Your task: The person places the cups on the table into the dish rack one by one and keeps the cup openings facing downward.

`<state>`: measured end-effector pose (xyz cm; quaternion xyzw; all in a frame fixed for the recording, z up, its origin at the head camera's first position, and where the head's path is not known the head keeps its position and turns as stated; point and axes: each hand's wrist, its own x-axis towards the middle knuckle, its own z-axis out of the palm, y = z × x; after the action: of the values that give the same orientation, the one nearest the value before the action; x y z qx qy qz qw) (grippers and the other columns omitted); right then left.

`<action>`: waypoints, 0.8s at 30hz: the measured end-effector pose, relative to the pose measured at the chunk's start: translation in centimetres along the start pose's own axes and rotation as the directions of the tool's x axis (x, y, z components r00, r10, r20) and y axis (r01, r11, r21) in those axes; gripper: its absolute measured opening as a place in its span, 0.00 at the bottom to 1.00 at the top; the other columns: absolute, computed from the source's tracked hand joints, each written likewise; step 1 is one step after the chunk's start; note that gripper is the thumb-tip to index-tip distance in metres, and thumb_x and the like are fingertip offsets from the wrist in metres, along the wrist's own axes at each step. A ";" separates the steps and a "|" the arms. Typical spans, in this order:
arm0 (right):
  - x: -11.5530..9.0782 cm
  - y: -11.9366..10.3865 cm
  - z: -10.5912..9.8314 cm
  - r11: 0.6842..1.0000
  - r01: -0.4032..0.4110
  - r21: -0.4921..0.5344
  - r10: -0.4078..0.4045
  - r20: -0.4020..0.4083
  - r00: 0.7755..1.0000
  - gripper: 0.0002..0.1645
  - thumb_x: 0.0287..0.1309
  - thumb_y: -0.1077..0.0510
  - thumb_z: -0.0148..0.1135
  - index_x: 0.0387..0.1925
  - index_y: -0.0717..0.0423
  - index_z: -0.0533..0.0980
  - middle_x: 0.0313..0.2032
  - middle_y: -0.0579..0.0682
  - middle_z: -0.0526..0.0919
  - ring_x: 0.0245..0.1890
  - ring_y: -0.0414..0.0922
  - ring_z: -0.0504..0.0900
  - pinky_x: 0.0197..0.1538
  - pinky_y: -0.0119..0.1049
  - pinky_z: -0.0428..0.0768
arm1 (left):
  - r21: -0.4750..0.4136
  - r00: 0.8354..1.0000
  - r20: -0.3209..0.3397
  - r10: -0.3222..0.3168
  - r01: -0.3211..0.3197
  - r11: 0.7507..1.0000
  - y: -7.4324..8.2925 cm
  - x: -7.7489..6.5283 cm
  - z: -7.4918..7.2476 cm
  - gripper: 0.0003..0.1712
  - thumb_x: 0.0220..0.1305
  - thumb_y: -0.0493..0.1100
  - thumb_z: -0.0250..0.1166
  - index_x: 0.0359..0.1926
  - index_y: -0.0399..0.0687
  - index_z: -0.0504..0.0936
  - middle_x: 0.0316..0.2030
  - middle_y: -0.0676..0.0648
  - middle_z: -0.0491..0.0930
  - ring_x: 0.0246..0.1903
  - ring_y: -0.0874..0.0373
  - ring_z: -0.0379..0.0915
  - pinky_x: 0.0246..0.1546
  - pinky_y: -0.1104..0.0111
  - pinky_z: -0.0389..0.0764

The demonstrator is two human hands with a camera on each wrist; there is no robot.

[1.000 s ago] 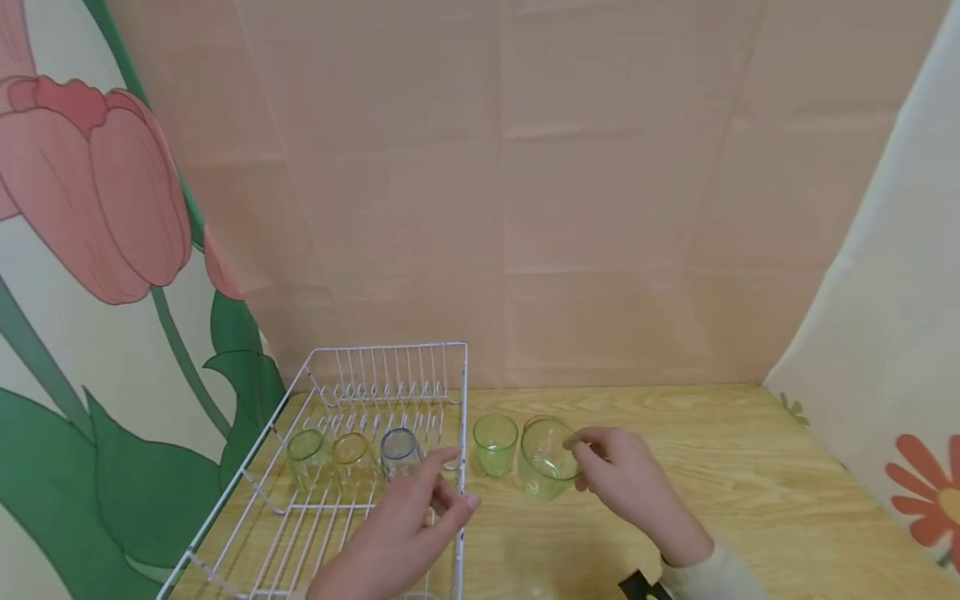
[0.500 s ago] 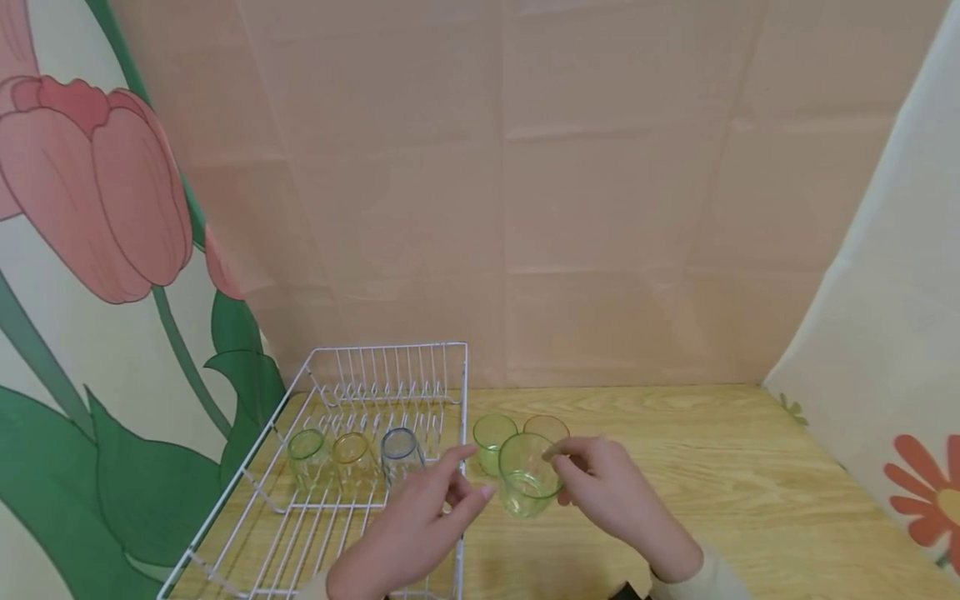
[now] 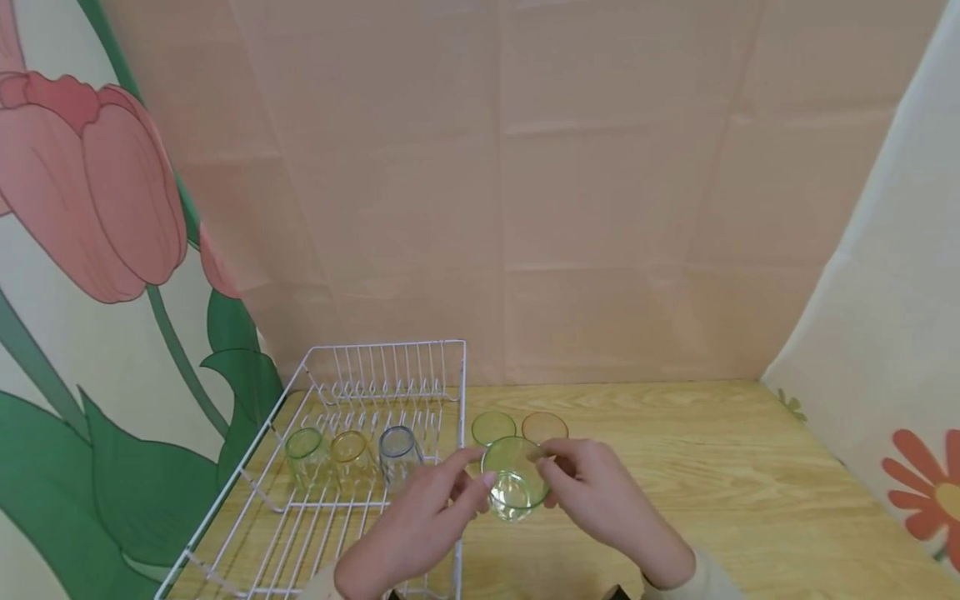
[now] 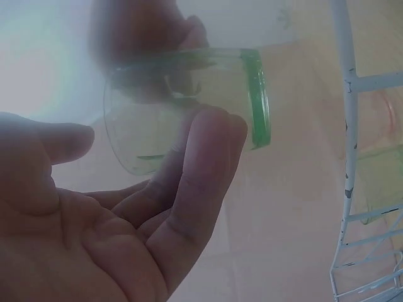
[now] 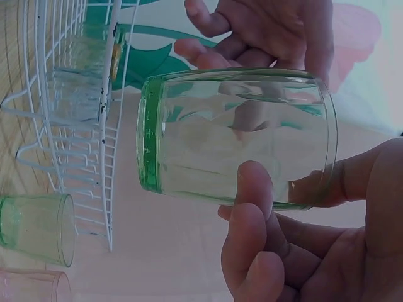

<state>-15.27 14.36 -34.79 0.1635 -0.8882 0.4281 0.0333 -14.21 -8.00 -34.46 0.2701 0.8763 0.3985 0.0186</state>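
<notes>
Just right of the dish rack, a clear green drinking glass (image 3: 513,475) is held up over the table, its rim toward the head camera. My right hand (image 3: 592,492) pinches its right side near the rim, thumb and fingers in view in the right wrist view. From the other side comes my left hand (image 3: 420,508), its index finger and thumb spread at the glass's left edge. In the left wrist view, the left thumb (image 4: 69,141) stands apart from the glass, while the bent fingers (image 4: 211,151) overlap its wall.
A white wire dish rack (image 3: 461,417) stands at left, holding a green glass (image 3: 306,458), a yellow glass (image 3: 351,458) and a blue glass (image 3: 399,454) in a row. Behind the hands, another green glass (image 3: 493,427) and a pinkish glass (image 3: 545,427) stand on the wooden table (image 3: 712,467).
My right hand has carried the green glass left and toward me, away from the two glasses behind. My left hand has moved slightly right, and its fingertips have come up to the glass.
</notes>
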 end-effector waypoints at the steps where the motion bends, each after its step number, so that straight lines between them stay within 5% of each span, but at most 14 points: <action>1: 0.0 0.0 0.0 1.000 0.007 0.002 -0.007 0.000 1.000 0.12 0.64 0.59 0.51 0.42 0.58 0.80 0.22 0.42 0.82 0.19 0.37 0.78 0.21 0.32 0.75 | 0.001 1.000 -0.001 0.000 0.000 1.000 0.0 0.0 0.0 0.34 0.69 0.64 0.43 0.64 0.46 0.66 0.29 0.63 0.79 0.28 0.72 0.73 0.30 0.73 0.75; 18: -0.2 -0.3 0.1 1.000 0.002 0.014 -0.001 -0.051 0.999 0.19 0.69 0.42 0.44 0.41 0.44 0.78 0.21 0.40 0.80 0.20 0.39 0.77 0.25 0.32 0.76 | 0.033 0.996 -0.056 0.074 -0.072 0.997 -0.2 0.1 0.0 0.29 0.69 0.61 0.48 0.61 0.47 0.68 0.28 0.63 0.79 0.30 0.72 0.74 0.34 0.72 0.76; 24: -0.1 -0.1 0.2 1.000 -0.006 0.012 0.007 -0.081 0.997 0.19 0.70 0.41 0.42 0.30 0.39 0.77 0.19 0.39 0.77 0.21 0.38 0.76 0.25 0.32 0.73 | 0.102 0.987 -0.087 0.137 -0.128 0.987 -0.2 -0.2 0.1 0.26 0.68 0.58 0.52 0.62 0.53 0.67 0.29 0.63 0.80 0.30 0.73 0.75 0.37 0.68 0.78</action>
<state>-15.09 14.19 -34.86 0.1430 -0.8841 0.4399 0.0670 -14.09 -8.08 -34.68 0.3094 0.8745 0.3684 -0.0619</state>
